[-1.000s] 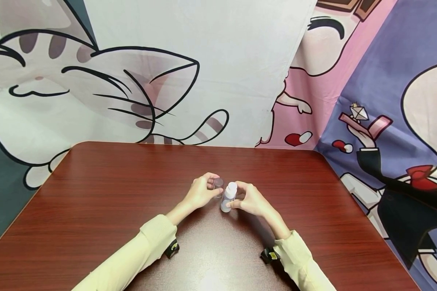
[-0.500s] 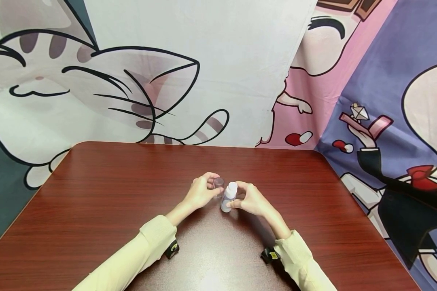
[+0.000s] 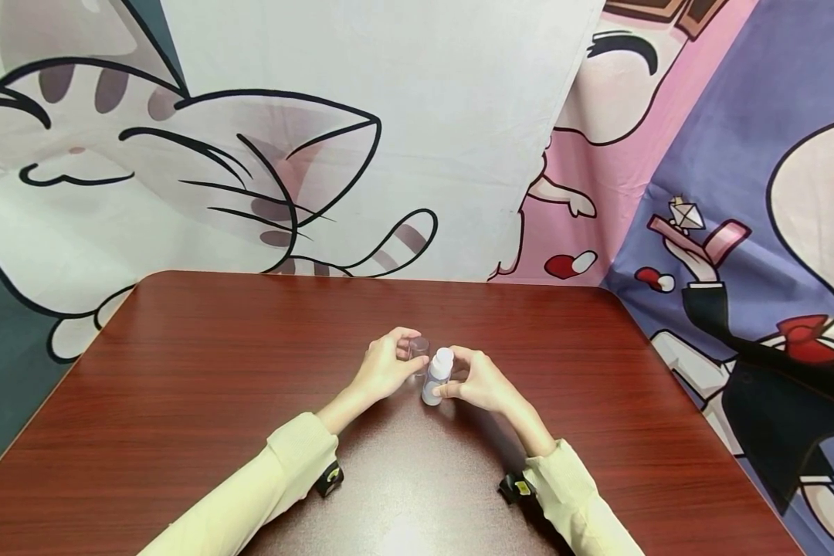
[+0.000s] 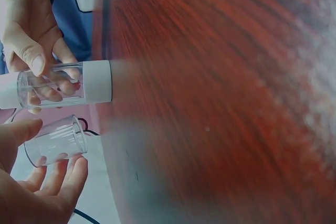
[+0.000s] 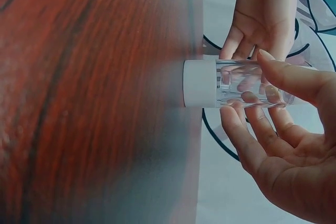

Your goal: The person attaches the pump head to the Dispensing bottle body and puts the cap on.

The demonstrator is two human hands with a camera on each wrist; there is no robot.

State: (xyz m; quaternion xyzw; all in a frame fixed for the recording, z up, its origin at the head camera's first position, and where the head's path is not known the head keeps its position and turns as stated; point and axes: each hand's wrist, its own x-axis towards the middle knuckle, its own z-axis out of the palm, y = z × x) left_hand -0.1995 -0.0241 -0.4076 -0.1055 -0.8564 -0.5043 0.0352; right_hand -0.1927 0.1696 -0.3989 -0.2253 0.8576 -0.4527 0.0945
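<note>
In the head view my right hand grips a small clear bottle with a white top and a white base. The bottle stands nearly upright, its base at or very close to the tabletop. Just to its left, my left hand holds a clear plastic cap, shaped like a little cup. The left wrist view shows the cap between thumb and fingers, apart from the bottle. In the right wrist view, thumb and fingers close round the bottle's transparent middle, while the cap is hidden.
The brown wooden table spreads out around both hands, with a bright glare near its front. Behind it hangs a cartoon-printed cloth. Black wrist cameras sit at both sleeve cuffs.
My left hand has shifted very slightly to the right and away with the cap, closer to the bottle's top. My right hand and the bottle stay almost where they were.
</note>
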